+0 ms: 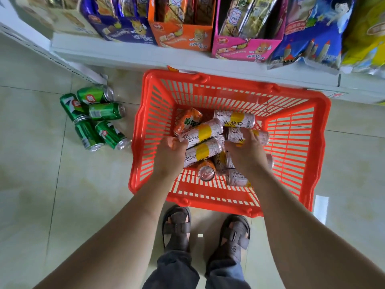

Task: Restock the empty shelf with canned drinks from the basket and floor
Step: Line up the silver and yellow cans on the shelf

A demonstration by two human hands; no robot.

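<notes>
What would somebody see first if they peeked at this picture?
Probably the bright orange-red slatted plastic basket on the pale tiled floor, with pale pink-and-yellow and orange drink cans heaped inside. The left hand and right hand reach down into that heap. Left of the basket, five shiny green drink cans lie tipped over on the floor.

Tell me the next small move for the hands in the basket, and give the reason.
Probably lift out what each hand has. The left hand curls round an orange can and the right hand grips a white-and-yellow can inside the red plastic basket; both cans lie loose on top of the pile.
</notes>
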